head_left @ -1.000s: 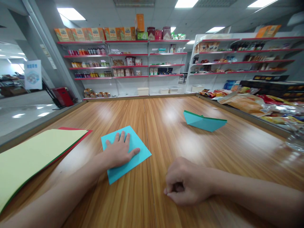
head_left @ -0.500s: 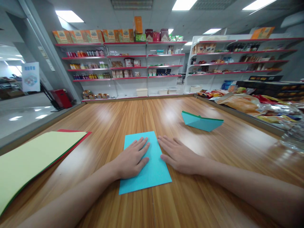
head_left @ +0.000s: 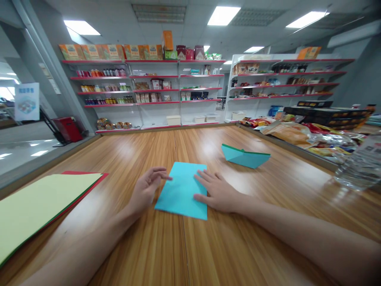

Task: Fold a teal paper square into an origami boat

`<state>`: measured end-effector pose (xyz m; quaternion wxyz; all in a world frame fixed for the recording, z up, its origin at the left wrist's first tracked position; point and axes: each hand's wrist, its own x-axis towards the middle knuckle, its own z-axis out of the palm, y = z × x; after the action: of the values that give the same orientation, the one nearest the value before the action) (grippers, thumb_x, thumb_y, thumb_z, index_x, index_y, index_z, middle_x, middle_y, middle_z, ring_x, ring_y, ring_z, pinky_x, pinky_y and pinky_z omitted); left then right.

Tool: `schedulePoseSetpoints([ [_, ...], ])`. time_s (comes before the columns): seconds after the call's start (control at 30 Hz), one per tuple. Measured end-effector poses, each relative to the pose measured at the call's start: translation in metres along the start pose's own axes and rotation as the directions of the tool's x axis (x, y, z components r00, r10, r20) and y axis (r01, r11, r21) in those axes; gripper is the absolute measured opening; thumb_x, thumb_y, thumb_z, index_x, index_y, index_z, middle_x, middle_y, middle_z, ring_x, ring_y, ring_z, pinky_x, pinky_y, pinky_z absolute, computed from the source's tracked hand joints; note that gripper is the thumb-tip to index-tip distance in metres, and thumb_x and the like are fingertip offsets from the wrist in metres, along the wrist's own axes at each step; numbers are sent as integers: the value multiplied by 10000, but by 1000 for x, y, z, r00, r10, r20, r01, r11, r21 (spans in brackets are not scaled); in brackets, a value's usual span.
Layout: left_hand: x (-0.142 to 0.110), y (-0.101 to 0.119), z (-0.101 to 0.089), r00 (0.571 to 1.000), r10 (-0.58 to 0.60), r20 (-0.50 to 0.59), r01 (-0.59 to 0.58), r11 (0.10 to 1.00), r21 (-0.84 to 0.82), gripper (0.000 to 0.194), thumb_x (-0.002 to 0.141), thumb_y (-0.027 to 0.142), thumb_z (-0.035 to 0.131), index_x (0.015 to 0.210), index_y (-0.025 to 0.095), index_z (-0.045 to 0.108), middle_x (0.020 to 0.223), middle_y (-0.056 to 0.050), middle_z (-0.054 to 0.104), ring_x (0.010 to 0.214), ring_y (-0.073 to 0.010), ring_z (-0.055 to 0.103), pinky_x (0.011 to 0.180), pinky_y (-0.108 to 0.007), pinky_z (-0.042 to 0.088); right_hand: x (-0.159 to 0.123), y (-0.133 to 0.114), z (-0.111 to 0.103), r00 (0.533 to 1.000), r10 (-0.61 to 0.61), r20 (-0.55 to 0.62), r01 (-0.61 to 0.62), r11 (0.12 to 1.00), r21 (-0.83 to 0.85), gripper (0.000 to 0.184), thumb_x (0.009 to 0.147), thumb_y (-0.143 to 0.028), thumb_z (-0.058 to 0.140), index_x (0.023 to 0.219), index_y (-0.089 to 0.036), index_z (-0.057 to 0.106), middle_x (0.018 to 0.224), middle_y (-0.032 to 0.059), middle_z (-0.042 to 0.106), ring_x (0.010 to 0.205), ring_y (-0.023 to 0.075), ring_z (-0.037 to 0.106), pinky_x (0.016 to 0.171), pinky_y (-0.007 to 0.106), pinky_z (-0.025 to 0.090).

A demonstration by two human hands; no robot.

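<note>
On table: one blue sheet, two hands.

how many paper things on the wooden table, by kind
flat blue sheet, under the right hand, left hand beside it: 1
folded blue paper boat: 1
stack of coloured sheets, yellow on top: 1
total: 3
</note>
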<state>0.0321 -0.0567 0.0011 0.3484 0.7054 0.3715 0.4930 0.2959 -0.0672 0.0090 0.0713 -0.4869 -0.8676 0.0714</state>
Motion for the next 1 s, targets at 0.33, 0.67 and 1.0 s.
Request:
schedulePoseSetpoints([
  [0.33, -7, 7, 6, 893, -47, 447, -280, 720, 635, 556, 854, 531, 539, 1315, 222, 505, 1452, -119, 387, 1355, -299, 300, 1105, -496, 239, -1, 13, -1, 979, -44, -201, 38, 999, -33, 551, 901, -551, 414, 1301, -194, 540, 1369, 172, 450, 1277, 332, 376, 1039, 494, 291],
  [0.67, -3, -1, 6, 990, 15, 142, -86, 854, 514, 319, 832, 450, 585, 933, 174, 707, 727, -46, 641, 735, -213, 614, 716, -330, 484, -10, -4, -6, 975, -220, 21, 215, 967, 138, 793, 745, -700, 548, 1406, -289, 398, 1503, 103, 300, 1384, 377, 198, 1091, 583, 156],
  [1.0, 10, -10, 2, 960, 47, 276, -190, 834, 519, 333, 861, 188, 454, 1128, 208, 651, 1374, -96, 480, 1286, -245, 413, 1077, -427, 320, -12, 9, -12, 897, -442, -1, 428, 868, 253, 521, 742, -302, 634, 1259, -284, 577, 1470, 45, 376, 1387, 332, 225, 1108, 551, 189],
])
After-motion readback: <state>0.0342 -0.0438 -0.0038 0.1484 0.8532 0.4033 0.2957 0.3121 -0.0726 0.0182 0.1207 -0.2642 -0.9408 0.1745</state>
